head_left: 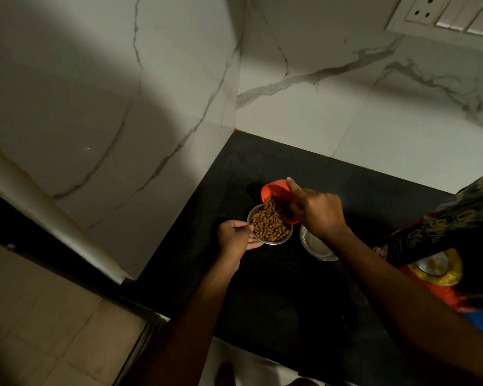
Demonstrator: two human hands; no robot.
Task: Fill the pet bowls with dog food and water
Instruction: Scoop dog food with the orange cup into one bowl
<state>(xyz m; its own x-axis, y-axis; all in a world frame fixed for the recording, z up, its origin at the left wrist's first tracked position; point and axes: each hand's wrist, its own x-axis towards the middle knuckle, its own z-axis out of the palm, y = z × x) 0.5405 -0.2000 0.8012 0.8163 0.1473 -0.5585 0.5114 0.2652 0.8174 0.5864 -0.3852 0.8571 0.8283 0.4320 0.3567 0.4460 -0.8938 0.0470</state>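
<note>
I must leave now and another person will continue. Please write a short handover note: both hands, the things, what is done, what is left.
Left hand holds the food bowl by its left side, over the black counter.
Right hand grips the orange cup, tilted, kibble pouring into that bowl.
Second steel bowl stands just right of it; water inside cannot be told.
Dog food bag: far right.
Done: food bowl well filled. Left: end the pour, then water.

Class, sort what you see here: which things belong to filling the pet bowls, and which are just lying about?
In the job: kibble pouring from the orange cup in the right hand; steel bowl held by the left hand; second steel bowl; dog food bag.
Just there: wall socket and switches; marble wall tiles.
</note>
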